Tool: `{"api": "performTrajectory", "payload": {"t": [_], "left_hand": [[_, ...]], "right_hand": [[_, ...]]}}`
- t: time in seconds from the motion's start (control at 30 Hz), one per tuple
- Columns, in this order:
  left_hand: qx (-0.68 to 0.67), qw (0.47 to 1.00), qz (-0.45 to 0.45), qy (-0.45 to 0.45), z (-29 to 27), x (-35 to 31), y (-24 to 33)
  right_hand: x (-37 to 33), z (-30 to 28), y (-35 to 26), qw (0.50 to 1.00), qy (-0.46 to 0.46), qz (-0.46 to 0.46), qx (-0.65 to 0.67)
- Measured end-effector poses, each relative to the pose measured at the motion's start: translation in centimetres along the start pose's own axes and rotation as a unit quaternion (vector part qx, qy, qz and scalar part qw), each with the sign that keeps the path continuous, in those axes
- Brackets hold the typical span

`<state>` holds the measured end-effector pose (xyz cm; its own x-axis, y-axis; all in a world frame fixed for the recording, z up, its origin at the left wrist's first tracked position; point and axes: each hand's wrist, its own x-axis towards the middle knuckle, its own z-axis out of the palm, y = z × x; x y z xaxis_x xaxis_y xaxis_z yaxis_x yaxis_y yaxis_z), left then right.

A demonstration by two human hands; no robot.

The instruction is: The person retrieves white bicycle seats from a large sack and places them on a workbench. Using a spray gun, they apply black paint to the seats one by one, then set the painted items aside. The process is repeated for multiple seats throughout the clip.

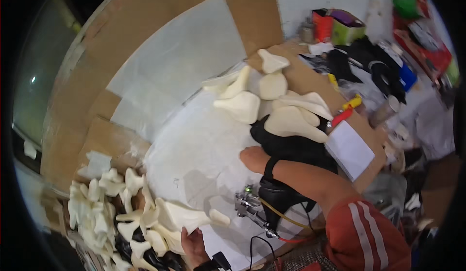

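Low and left of the middle, my left hand [193, 245] grips the edge of a cream, saddle-shaped foam pad [183, 216] with its fingertips. A small oval foam piece [220, 217] lies against the pad's narrow end. My right hand [253, 159] is lowered over the white sheet [194, 149] with its fingers folded under; what they hold, if anything, is hidden. Beneath my right forearm lie black, glossy saddle-shaped pieces [286, 144]. Between my hands is a metal spray gun [250, 208] with a red hose and a yellowish one.
Many foam pads [94, 212] are heaped at the left. More pads [296, 123] lie at the far right of the sheet. A spiral notebook [349, 149], a red-and-yellow tool [345, 110] and black cloth items [369, 62] lie to the right. A cardboard wall [121, 33] curves behind.
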<state>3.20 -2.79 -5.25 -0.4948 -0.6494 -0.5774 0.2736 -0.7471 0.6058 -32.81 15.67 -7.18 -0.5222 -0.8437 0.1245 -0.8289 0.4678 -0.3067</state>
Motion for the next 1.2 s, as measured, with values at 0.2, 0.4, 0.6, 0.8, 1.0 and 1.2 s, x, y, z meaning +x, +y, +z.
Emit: {"api": "performTrajectory", "payload": {"t": [0.2,0.4,0.6,0.8,1.0,1.2], "left_hand": [[0.073,0.981,-0.003,-0.180,10.9,-7.4,-2.8],[0.245,0.912,-0.049,-0.327,15.2,-12.0,-8.8],[0.373,0.804,-0.113,-0.450,15.6,-17.8,-18.1],[0.473,0.670,-0.260,-0.510,15.0,-26.4,-32.7],[0.600,0.515,-0.324,-0.520,10.0,-30.1,-47.8],[0.660,0.437,-0.362,-0.493,4.4,-27.8,-54.4]], "right_hand": [[-9.8,-10.5,-7.2,0.820,-0.105,0.060,0.559],[-27.0,-12.4,-11.1,0.671,0.090,0.159,0.719],[-40.7,-10.0,-11.8,0.788,0.325,0.299,0.428],[-57.6,-6.9,-10.2,0.589,0.355,0.523,0.503],[-74.9,6.8,-9.7,0.309,0.461,0.663,0.502],[-100.2,20.4,-10.6,0.319,0.033,0.913,0.253]]}}
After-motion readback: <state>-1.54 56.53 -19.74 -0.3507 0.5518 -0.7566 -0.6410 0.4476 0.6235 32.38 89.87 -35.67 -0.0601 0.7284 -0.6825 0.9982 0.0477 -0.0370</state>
